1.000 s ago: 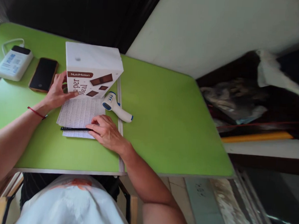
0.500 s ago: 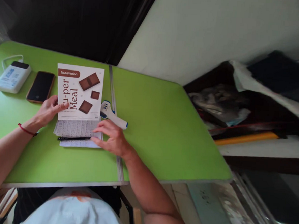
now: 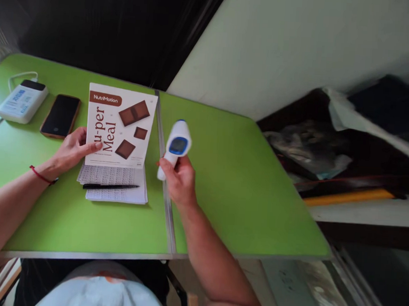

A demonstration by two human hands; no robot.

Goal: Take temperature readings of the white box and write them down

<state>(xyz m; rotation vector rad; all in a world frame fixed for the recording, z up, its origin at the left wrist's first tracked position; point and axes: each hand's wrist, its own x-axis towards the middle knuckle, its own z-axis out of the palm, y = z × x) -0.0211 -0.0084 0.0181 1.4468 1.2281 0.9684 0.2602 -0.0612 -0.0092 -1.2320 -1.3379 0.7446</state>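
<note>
On the table (image 3: 230, 191), a pen (image 3: 110, 187) lies across stacked note sheets (image 3: 127, 196), with a NutriMotion box (image 3: 121, 127) behind it and the left hand (image 3: 73, 149) at the box's left edge. Farther left lie a smartphone (image 3: 60, 115) and, beyond it, a power bank (image 3: 23, 101). Right of the box, the right hand (image 3: 182, 181) holds an infrared thermometer (image 3: 176, 146). A shelf (image 3: 360, 212) stands at far right.
</note>
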